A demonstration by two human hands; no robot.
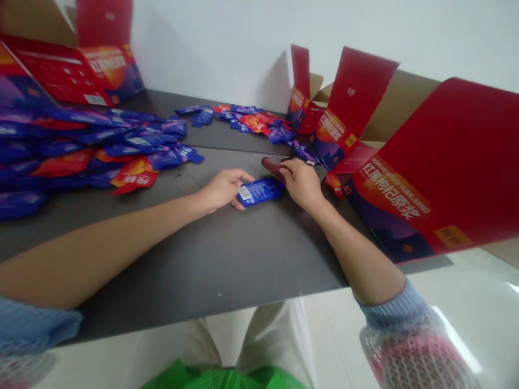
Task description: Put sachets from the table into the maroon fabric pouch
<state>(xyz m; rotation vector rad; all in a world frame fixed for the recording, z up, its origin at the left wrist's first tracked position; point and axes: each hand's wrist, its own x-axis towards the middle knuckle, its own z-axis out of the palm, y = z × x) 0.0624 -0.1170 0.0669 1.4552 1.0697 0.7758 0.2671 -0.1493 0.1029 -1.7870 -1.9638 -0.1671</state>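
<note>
My left hand (224, 190) grips the left end of a small blue pouch (259, 193) between thumb and fingers. The pouch has white print and a barcode and lies low over the dark table (227, 248). At the pouch's right end, my right hand (303, 182) is closed around a dark red-brown handle (272, 166) that points left. What the handle belongs to is mostly hidden under the hand.
Many blue and red pouches (93, 143) are heaped on the left. A looser row of pouches (251, 120) lies along the back. Open red cartons (438, 178) stand close on the right, with another carton (93, 70) at the back left. The table's front edge is near my legs.
</note>
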